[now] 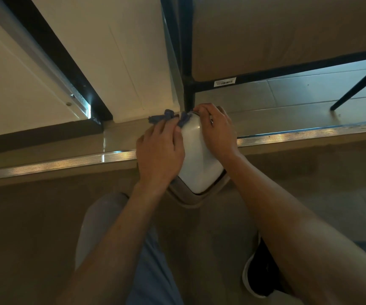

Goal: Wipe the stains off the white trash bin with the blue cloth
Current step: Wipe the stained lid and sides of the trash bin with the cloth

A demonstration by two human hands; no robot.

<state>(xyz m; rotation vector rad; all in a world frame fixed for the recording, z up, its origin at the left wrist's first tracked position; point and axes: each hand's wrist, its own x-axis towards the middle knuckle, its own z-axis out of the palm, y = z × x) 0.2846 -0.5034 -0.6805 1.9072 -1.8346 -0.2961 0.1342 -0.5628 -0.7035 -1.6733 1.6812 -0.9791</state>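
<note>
A tiled floor [298,91] runs across the far side, one step higher than the near floor, with a ribbed metal strip [56,164] along the step's edge. A white cabinet panel [116,62] and black table legs [187,62] rise behind it.

The white trash bin [196,157] stands right at that step edge, seen from above, its domed lid between the two hands and its beige rim showing on the near side. Whether it rests on the upper or the lower floor cannot be told.

The left hand [159,150] lies palm down against the bin's left flank, forearm reaching in from the lower left, fingers bent over the blue cloth [166,118] and pressing it to the bin's far left shoulder; bunched folds of cloth stick out past the fingertips.

The right hand [216,128] curls over the far right side of the lid, fingers hooked round its top edge, wrist bent, forearm coming in from the lower right.

A dark shoe [259,276] with a white sole sits on the near floor below.
</note>
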